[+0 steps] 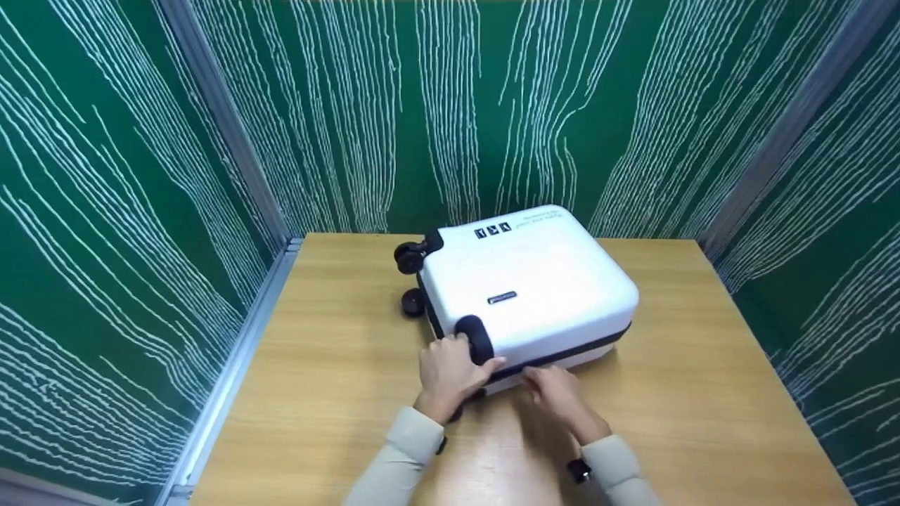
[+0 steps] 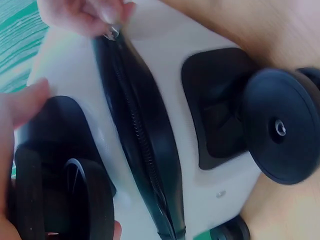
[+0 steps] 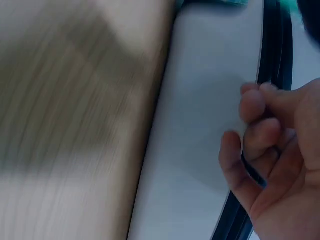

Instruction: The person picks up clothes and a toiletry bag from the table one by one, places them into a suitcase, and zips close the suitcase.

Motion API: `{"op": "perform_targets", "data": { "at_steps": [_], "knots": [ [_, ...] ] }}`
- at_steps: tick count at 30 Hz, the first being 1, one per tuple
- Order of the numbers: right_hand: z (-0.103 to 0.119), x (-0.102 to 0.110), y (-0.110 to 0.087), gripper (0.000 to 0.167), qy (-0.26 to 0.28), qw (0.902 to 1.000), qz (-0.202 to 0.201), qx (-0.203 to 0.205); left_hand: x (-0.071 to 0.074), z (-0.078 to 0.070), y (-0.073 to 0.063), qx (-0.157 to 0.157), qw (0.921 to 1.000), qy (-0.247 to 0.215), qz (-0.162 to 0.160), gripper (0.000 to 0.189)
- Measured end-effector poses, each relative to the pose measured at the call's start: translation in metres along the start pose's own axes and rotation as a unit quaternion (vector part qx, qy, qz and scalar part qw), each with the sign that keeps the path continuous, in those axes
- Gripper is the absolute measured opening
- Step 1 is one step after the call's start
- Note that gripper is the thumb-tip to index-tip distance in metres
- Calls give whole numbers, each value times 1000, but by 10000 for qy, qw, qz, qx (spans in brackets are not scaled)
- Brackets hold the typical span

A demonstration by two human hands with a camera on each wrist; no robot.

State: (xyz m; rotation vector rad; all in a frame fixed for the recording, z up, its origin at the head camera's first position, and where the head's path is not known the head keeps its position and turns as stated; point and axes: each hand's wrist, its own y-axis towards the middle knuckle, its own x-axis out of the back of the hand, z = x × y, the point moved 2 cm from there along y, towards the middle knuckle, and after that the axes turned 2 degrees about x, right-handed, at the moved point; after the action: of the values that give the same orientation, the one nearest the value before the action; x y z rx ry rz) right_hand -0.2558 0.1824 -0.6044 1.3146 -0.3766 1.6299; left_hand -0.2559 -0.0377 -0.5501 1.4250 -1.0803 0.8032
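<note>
A white hard-shell suitcase [image 1: 534, 281] lies flat on the wooden table, its wheels toward the left. My left hand [image 1: 450, 369] grips the near corner by a black wheel [image 2: 90, 200], the thumb resting on the shell. A black zipper band [image 2: 135, 120] runs round the suitcase's side between two wheel mounts. My right hand [image 1: 555, 393] is at the near side of the suitcase, pinching the small metal zipper pull [image 2: 112, 33] between thumb and index finger. In the right wrist view the pull is hidden behind the fingertips [image 3: 252, 105].
The wooden table [image 1: 337, 316] carries the suitcase. Green walls with white wavy lines [image 1: 351, 105] stand at the back and both sides, with metal posts [image 1: 232, 119] at the corners. Two more black wheels [image 1: 409, 258] stick out beyond the suitcase's left end.
</note>
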Motion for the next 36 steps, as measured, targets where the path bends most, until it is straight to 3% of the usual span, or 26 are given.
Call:
{"op": "perform_targets", "data": {
  "at_steps": [3, 6, 13, 22, 26, 29, 33, 34, 36],
  "knots": [
    [4, -2, 3, 16, -191, 9994, -158, -221, 1, -9, -3, 285, 9995, 49, -96, 88],
    [1, 1, 4, 12, -126, 9992, -29, -385, 2, -14, -6, 437, 9988, 47, -211, 87],
    [-11, 4, 2, 10, -57, 9968, 268, -750, 2, -26, -14, 380, 9989, 42, -268, 85],
    [-28, 12, -4, 10, -18, 9958, 147, -898, 7, -50, -29, 232, 9992, -113, -300, 68],
    [-40, 15, -8, 14, 28, 9939, 218, -1078, 13, -66, -37, 167, 9985, -512, -18, 62],
    [-50, 19, -11, 15, 57, 9916, 259, -1263, 16, -76, -41, 23, 9947, -861, 563, 67],
    [-66, 29, -16, 18, 15, 9872, 243, -1579, 17, -80, -47, -493, 9783, -1407, 1441, 76],
    [-70, 31, -17, 19, -6, 9858, 243, -1664, 17, -78, -48, -648, 9729, -1610, 1530, 76],
    [-76, 34, -18, 21, -46, 9834, 281, -1793, 19, -69, -50, -965, 9642, -2075, 1336, 66]
  ]
}}
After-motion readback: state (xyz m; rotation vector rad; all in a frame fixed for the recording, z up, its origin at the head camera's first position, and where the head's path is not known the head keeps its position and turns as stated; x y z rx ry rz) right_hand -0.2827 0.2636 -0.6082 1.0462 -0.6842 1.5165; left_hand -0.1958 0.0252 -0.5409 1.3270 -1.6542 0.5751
